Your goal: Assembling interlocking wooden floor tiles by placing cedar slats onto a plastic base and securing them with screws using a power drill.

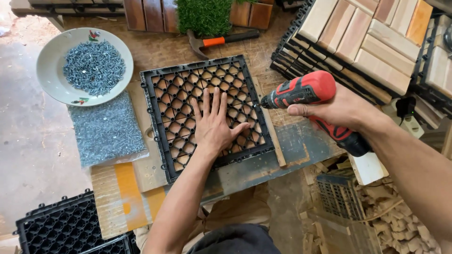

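On the counter [292,146] in front of me, seen from the camera on my head, a black plastic grid tile [207,115] is lying flat with wooden slats showing through its holes. I am pressing my left hand [214,124] flat on the middle of the grid, with my fingers spread apart and holding nothing. My right hand [339,110] is wrapping tight around a red and black power drill [313,101]. The tip of the drill is pointing left and touching the right edge of the grid, just beside my left thumb.

To the left of the grid, a clear bag of small silver screws [106,129] is lying on the counter. Just above the bag, a pale round plate [52,77] is holding a heap of the same screws. Near the top, a hammer with an orange and black handle [221,41] is lying just above the grid, and a patch of fake green grass [205,16] is sitting behind it. Brown wooden tiles [146,14] are lying beside the grass.

On my right, a stack of finished tiles with light wooden slats [367,42] is sitting near the drill. In the bottom left corner, more black grids [66,226] are piling up, well apart from my hands. Down at the bottom right, small scraps of wood [395,221] are lying in a heap. An orange and tan board [125,197] is sticking out from under the counter top near my left arm.
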